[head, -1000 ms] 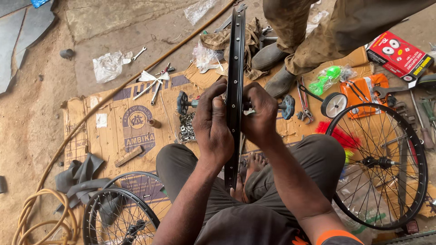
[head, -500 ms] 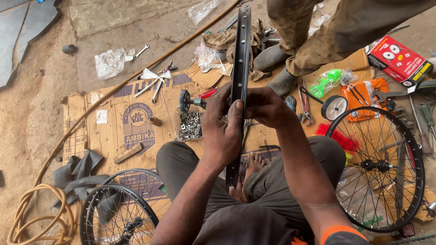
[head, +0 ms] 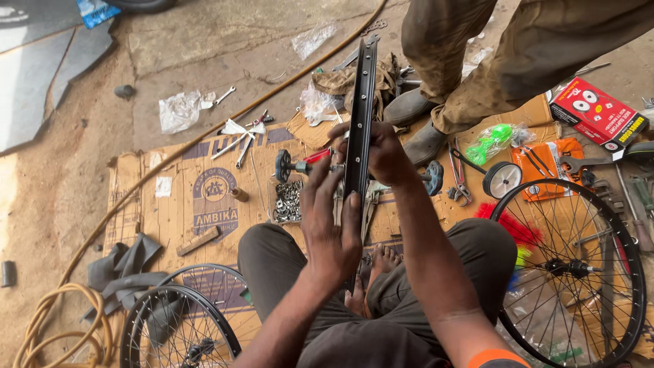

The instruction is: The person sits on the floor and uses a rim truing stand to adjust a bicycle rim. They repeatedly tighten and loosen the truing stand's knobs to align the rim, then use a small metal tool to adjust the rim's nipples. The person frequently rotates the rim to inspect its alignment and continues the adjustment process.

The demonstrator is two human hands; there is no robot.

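Seated cross-legged on the ground, a person holds a bare black bicycle rim (head: 361, 102) edge-on and upright between the knees; the left hand (head: 332, 228) lies against the rim's lower stretch, fingers (head: 315, 192) nearly straight and pressed to its side rather than wrapped round it; the right hand (head: 383, 153) grips the rim higher up, fingers curled closed about its edge. Flattened cardboard (head: 170, 204) covers the ground in front, strewn with spanners (head: 235, 144) and a small heap of metal parts (head: 289, 202); a spoked wheel (head: 579, 269) lies flat just beside the right knee, and two more spoked wheels (head: 178, 326) overlap near the left knee, next to strips of dark rubber (head: 122, 269) and a coil of yellow hose (head: 48, 327); another person's legs in stained trousers (head: 490, 48) stand just beyond the rim's far end, near a red box (head: 596, 112).
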